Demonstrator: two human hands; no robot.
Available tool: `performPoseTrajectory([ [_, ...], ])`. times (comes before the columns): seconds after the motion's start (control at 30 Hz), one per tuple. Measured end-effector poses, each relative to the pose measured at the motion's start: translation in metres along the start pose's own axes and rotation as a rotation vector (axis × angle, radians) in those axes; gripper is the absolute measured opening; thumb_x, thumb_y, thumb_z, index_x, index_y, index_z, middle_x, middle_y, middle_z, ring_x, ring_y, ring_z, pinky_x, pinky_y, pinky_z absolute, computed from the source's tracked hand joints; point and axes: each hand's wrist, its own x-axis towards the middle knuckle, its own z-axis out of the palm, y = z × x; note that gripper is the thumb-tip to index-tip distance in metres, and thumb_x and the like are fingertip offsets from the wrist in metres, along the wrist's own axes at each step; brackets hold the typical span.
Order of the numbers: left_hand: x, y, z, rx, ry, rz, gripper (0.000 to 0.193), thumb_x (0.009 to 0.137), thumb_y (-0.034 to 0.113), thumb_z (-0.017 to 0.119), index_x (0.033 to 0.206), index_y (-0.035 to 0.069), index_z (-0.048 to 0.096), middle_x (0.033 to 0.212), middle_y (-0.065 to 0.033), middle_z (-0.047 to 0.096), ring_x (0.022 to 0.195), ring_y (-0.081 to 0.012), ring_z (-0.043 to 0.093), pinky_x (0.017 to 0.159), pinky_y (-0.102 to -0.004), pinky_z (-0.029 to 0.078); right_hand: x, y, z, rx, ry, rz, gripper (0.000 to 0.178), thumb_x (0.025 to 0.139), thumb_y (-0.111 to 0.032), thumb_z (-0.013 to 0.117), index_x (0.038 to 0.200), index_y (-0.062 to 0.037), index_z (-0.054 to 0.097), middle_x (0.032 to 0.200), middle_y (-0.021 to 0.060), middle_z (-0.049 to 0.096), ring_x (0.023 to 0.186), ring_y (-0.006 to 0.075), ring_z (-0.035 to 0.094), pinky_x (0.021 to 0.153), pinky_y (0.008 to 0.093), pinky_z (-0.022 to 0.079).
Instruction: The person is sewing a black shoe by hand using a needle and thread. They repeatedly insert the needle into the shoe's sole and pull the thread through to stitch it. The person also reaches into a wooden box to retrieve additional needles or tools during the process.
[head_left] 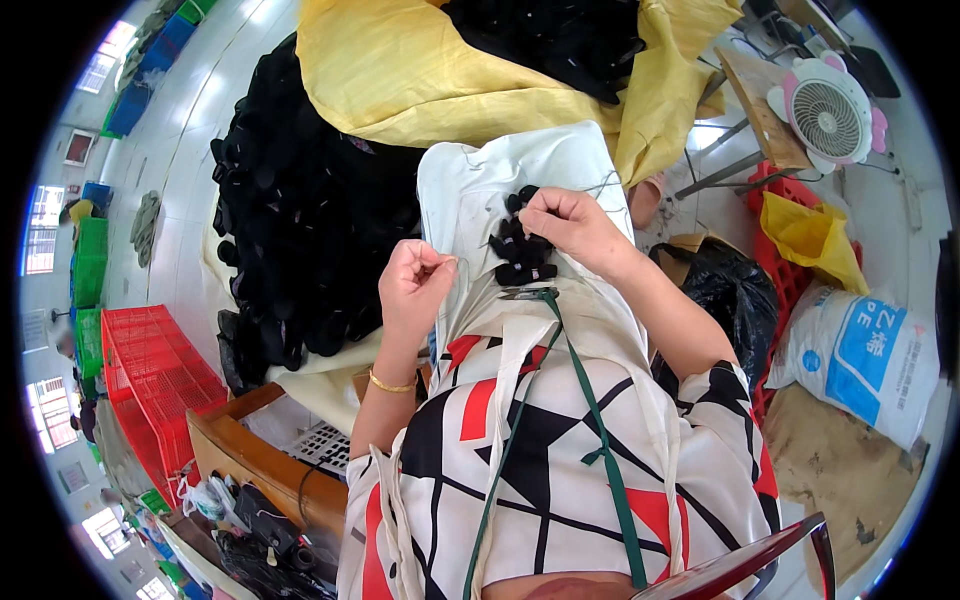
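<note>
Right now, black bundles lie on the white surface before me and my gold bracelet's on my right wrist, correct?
Wrong wrist: the head view shows the gold bracelet on your left wrist. Black bundles do lie on the white surface before you.

A workshop, judging by its bulk goods: a large heap of black pieces (310,210) lies left of the left hand (415,285), a yellow woven sack (420,75) beyond, red (160,370) and green plastic crates (88,255) farther left, and a filled white-and-blue sack (865,350) right of the right hand (575,232).
</note>
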Motion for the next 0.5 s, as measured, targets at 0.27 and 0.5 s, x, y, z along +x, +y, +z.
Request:
performPoseTrajectory([
  [0.27, 0.012, 0.003, 0.014, 0.094, -0.252, -0.021, 0.015, 0.089, 0.011, 0.072, 0.098, -0.001, 0.072, 0.074, 0.0032, 0.061, 0.064, -0.0063, 0.051, 0.061, -0.0225, 0.043, 0.006, 0.005, 0.015, -0.138, -0.141, 0.033, 0.015, 0.094, -0.017, 0.064, 0.086, -0.0042, 0.063, 0.078, -0.0054, 0.058, 0.070, 0.0023, 0.050, 0.060, 0.0205, 0.042],
  [0.5, 0.012, -0.002, 0.009, -0.221, -0.230, -0.370, 0.016, 0.090, 0.014, 0.070, 0.090, -0.001, 0.070, 0.068, 0.0018, 0.060, 0.049, -0.0019, 0.038, 0.045, -0.0189, 0.028, 0.009, 0.003, 0.004, -0.044, -0.045, 0.015, 0.014, 0.095, -0.018, 0.064, 0.087, -0.0074, 0.064, 0.079, -0.0076, 0.058, 0.067, 0.0001, 0.044, 0.057, 0.0190, 0.036],
])
